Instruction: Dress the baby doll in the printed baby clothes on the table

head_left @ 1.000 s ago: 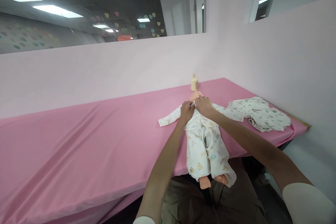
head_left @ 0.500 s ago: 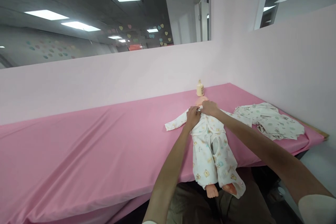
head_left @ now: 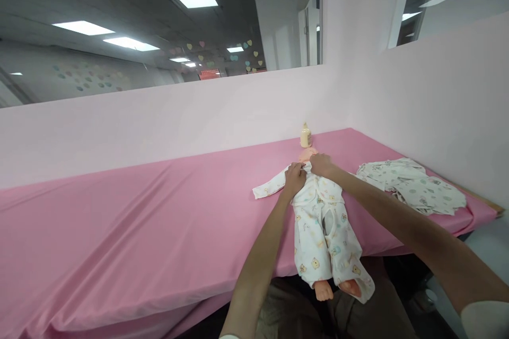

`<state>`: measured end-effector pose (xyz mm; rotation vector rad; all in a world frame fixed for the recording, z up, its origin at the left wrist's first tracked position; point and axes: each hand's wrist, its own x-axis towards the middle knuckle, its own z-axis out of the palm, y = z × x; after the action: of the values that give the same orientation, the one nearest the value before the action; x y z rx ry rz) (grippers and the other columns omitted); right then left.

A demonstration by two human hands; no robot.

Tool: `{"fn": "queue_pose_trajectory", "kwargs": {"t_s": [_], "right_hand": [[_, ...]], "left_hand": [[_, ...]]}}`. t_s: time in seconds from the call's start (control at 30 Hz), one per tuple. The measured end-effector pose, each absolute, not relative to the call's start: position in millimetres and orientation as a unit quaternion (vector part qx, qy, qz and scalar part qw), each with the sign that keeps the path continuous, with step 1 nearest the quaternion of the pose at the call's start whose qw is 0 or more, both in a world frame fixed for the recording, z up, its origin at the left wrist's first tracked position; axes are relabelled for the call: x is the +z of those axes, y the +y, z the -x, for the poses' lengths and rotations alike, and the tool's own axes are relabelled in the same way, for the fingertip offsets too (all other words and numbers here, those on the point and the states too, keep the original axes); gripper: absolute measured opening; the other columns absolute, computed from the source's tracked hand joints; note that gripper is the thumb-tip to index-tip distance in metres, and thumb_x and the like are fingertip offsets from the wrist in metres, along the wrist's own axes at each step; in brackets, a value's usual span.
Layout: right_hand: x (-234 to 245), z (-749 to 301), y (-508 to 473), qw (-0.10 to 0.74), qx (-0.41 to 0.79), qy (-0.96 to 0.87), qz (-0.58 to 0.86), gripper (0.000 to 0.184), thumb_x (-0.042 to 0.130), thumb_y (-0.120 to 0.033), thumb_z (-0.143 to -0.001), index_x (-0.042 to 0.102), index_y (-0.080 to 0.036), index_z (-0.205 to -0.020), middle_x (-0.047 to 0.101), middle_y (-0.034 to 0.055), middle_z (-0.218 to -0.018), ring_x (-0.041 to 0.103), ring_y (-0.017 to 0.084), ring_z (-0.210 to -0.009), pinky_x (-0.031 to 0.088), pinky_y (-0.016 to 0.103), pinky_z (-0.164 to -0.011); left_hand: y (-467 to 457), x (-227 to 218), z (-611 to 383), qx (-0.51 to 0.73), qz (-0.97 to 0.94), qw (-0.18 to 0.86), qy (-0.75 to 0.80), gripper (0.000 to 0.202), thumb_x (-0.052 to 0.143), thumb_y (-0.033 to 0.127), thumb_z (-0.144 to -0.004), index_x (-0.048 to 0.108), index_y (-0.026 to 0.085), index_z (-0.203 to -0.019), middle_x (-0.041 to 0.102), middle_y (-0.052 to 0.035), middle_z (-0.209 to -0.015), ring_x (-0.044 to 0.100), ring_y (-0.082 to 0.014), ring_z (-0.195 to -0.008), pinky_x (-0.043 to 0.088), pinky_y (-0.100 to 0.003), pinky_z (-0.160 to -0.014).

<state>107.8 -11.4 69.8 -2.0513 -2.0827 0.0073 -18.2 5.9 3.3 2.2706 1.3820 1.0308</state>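
Observation:
A baby doll lies on its back on the pink-covered table, its feet hanging at the front edge. It wears a white printed baby jacket and matching split-crotch trousers. At the jacket's neckline, my left hand is closed with its fingers pinching the cloth. Close beside it, my right hand is closed on the other side of the collar, just below the doll's head. My fingers partly hide the collar and the doll's chin.
Behind the doll's head stands a cream pump bottle. Folded printed baby clothes lie on the table's right end. A white wall with a large mirror or window runs along the back; another wall closes the right side.
Both hands stay at the doll's collar, with only slight finger movement. The whole view has shifted a little, so everything appears slightly lower and further right.

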Motion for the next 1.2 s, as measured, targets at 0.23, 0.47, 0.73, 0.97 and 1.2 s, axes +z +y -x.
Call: {"fn": "queue_pose_trajectory", "kwargs": {"t_s": [0.23, 0.47, 0.73, 0.97, 1.2], "right_hand": [[68.6, -123.7, -11.8, 0.148, 0.042, -0.71, 0.687, 0.009, 0.054, -0.019, -0.078, 0.061, -0.013, -0.077, 0.064, 0.0102, -0.081, 0.061, 0.021, -0.077, 0.04, 0.027, -0.062], [63.8, -140.4, -27.1, 0.218, 0.129, -0.745, 0.617, 0.027, 0.042, -0.012, -0.077, 0.029, -0.019, -0.055, 0.03, -0.0043, -0.055, 0.032, 0.008, -0.052, 0.024, 0.022, -0.049], [47.3, -150.8, -21.8, 0.269, 0.161, -0.759, 0.571, 0.017, 0.042, -0.013, -0.078, 0.038, -0.019, -0.063, 0.039, -0.0047, -0.061, 0.038, 0.01, -0.058, 0.028, 0.021, -0.055], [38.7, -147.7, -24.4, 0.294, 0.156, -0.748, 0.574, 0.014, 0.043, -0.02, -0.082, 0.041, -0.019, -0.068, 0.045, -0.0049, -0.063, 0.041, 0.011, -0.058, 0.029, 0.022, -0.055], [40.1, -144.7, -21.6, 0.303, 0.127, -0.716, 0.615, 0.015, 0.044, -0.02, -0.081, 0.046, -0.019, -0.066, 0.053, -0.0023, -0.068, 0.047, 0.012, -0.066, 0.032, 0.022, -0.06]], "left_hand": [[1.4, 7.0, 18.5, 0.363, -0.81, 0.126, 0.443, 0.037, 0.046, 0.031, -0.09, 0.055, 0.032, -0.126, 0.058, -0.0053, -0.118, 0.05, -0.0222, -0.117, 0.033, -0.042, -0.103], [5.0, 9.7, 15.2, 0.347, -0.826, 0.114, 0.43, 0.023, 0.052, 0.039, -0.09, 0.066, 0.025, -0.1, 0.063, -0.0037, -0.107, 0.053, -0.0212, -0.107, 0.035, -0.039, -0.096], [-2.9, 17.1, 12.2, 0.323, -0.849, 0.049, 0.415, 0.021, 0.046, 0.018, -0.088, 0.067, 0.023, -0.094, 0.063, -0.006, -0.103, 0.051, -0.0221, -0.108, 0.033, -0.039, -0.094], [-3.6, 15.7, 12.4, 0.318, -0.851, 0.023, 0.417, 0.027, 0.04, 0.018, -0.092, 0.066, 0.023, -0.097, 0.062, -0.0078, -0.102, 0.052, -0.0234, -0.105, 0.034, -0.038, -0.09], [-3.2, 13.5, 12.3, 0.342, -0.856, 0.013, 0.388, 0.025, 0.039, 0.022, -0.094, 0.064, 0.022, -0.095, 0.062, -0.0087, -0.101, 0.053, -0.025, -0.104, 0.033, -0.039, -0.09]]}}
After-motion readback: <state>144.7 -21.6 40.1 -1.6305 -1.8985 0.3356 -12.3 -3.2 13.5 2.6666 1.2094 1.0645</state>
